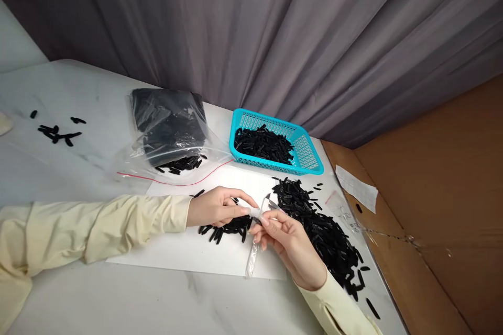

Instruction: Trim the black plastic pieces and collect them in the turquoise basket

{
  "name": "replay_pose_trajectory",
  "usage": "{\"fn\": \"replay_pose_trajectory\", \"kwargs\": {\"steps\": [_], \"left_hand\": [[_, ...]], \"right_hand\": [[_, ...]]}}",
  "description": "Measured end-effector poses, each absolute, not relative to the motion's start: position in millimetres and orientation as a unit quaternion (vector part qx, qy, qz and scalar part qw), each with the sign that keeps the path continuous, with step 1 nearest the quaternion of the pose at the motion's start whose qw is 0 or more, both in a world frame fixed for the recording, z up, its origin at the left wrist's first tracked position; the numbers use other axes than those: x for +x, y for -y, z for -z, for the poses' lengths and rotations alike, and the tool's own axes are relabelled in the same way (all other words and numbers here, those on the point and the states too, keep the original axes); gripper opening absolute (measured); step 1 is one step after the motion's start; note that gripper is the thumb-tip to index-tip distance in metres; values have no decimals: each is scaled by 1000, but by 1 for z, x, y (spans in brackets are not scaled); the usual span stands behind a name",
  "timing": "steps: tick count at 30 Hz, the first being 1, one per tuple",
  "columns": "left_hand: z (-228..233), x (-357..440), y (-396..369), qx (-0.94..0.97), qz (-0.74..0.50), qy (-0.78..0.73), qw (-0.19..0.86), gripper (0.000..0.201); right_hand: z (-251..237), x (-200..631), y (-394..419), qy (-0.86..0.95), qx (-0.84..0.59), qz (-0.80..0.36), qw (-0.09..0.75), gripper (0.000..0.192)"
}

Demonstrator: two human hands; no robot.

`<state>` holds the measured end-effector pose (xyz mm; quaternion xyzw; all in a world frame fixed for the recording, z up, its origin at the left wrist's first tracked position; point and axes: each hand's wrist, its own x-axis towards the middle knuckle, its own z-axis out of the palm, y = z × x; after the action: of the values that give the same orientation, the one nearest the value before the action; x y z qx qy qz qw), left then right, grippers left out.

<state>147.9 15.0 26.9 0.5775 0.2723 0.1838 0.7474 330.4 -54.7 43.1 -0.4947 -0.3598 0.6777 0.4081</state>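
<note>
A white marble-look table fills the lower left of the view. A white sheet lies flat on it near the centre. At about two o'clock on the sheet, spilling off its right edge, sits a large heap of small black strips; a smaller cluster of black strips lies mid-sheet. At twelve o'clock stands a turquoise basket holding more strips. At eleven o'clock rests a clear zip bag with dark contents. At nine o'clock, far left, a few loose black pieces lie scattered. At three o'clock lies a white paper slip.
</note>
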Motion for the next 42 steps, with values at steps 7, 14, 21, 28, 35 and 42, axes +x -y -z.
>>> {"fn": "replay_pose_trajectory", "kwargs": {"steps": [7, 14, 21, 28, 35, 42], "left_hand": [[-26, 147, -8, 685, -172, -300, 641, 34], [-25, 149, -10, 692, -175, -296, 635, 30], [-24, 147, -9, 698, -184, -307, 620, 28], [-24, 144, -7, 761, -228, -249, 554, 31], [-25, 144, -5, 802, -271, -211, 489, 32], [-22, 144, -4, 822, -289, -207, 444, 31]], "right_hand": [[-31, 331, 59, 332, -444, -701, 448, 20], [-24, 331, 60, 372, -432, -679, 463, 18], [-27, 330, 61, 335, -426, -695, 472, 15], [-30, 328, 62, 307, -405, -718, 476, 13], [-29, 324, 63, 273, -385, -734, 488, 10], [-28, 321, 64, 263, -390, -737, 485, 15]]}}
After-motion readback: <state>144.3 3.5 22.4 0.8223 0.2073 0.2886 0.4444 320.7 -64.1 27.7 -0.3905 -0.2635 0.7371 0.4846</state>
